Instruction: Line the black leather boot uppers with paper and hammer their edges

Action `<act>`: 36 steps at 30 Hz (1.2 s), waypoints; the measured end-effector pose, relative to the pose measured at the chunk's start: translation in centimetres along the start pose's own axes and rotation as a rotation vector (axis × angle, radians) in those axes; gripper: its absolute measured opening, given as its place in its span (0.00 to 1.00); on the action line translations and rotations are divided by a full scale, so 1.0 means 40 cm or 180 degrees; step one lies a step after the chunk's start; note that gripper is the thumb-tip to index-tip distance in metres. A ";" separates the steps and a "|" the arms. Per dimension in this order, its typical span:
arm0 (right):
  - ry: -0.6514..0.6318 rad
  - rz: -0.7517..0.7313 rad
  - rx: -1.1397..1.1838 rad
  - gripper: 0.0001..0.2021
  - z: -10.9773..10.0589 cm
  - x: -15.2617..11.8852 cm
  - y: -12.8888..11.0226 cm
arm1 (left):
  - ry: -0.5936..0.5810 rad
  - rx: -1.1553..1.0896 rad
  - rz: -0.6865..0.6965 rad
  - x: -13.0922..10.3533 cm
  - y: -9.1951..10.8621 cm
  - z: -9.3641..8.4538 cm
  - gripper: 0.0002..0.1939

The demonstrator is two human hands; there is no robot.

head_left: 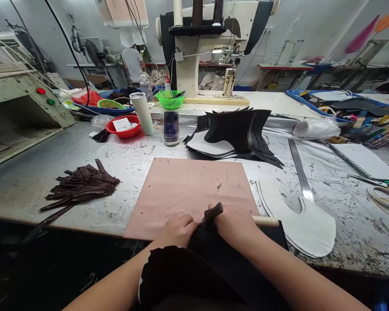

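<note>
My left hand (178, 229) is closed on the edge of a black leather piece (214, 255), which hangs over the table's front edge towards me. The fingers of my right hand (235, 222) are curled round a dark brown leather strip (214, 211) at the same edge. The strip's end sticks up between the two hands. Both hands rest over the near part of a pinkish-tan board (194, 185). Behind my right wrist a pale wooden handle (265, 221) shows, its other end hidden. Many similar brown strips (81, 185) lie in a bunch at the left.
Stacked black leather pieces (240, 134) lie behind the board. White curved panels (304, 220) and a steel ruler (300, 168) are to the right. A red bowl (129, 134), a tumbler (142, 113) and a jar (170, 127) stand further back, before a sewing machine (188, 65).
</note>
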State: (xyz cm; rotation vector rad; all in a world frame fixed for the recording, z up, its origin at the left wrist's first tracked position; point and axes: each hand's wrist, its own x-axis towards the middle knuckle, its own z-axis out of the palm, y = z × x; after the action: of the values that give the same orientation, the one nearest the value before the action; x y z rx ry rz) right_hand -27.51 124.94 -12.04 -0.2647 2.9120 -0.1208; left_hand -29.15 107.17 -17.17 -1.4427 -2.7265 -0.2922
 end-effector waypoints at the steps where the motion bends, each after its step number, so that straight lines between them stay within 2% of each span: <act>1: 0.0015 0.0003 -0.0025 0.10 -0.001 -0.001 0.002 | 0.0188 0.0115 0.0146 -0.017 0.001 0.011 0.08; 5: 0.0136 -0.0120 -0.0084 0.09 -0.012 -0.008 0.008 | 0.0621 0.0650 0.0391 -0.061 0.020 0.029 0.14; 9: 0.0426 -0.0023 -0.0023 0.09 -0.006 -0.009 0.000 | 0.0852 0.0744 0.0464 -0.062 0.025 0.028 0.15; 13: 0.0228 -0.0184 -0.0099 0.09 0.002 -0.006 -0.016 | 0.1041 0.0663 0.0531 -0.058 0.014 0.038 0.16; 17: 0.0404 -0.0182 -0.0150 0.09 -0.013 -0.003 -0.025 | 0.1128 0.0676 0.0569 -0.063 0.010 0.048 0.13; 21: 0.0124 -0.0204 -0.0232 0.09 -0.019 0.009 -0.033 | 0.1104 0.0652 0.0543 -0.063 0.010 0.052 0.11; 25: 0.0260 -0.0213 -0.0188 0.10 -0.017 0.022 -0.041 | 0.1136 0.0714 0.0635 -0.060 0.011 0.059 0.10; 29: 0.0094 -0.0231 -0.0144 0.08 -0.012 0.036 -0.044 | 0.1191 0.0820 0.0563 -0.064 0.022 0.057 0.09; 33: 0.0366 -0.0262 -0.0106 0.09 -0.013 0.047 -0.055 | 0.1040 0.0800 0.0525 -0.067 0.035 0.040 0.09; 36: 0.0087 -0.0390 -0.0090 0.08 -0.017 0.048 -0.059 | 0.1189 0.0889 0.0577 -0.066 0.040 0.029 0.11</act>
State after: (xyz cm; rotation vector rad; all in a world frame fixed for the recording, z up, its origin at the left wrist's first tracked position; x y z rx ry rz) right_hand -29.11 122.30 -11.51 -0.4497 2.9257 -0.1033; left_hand -26.29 106.12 -18.40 -1.3827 -2.2244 -0.1462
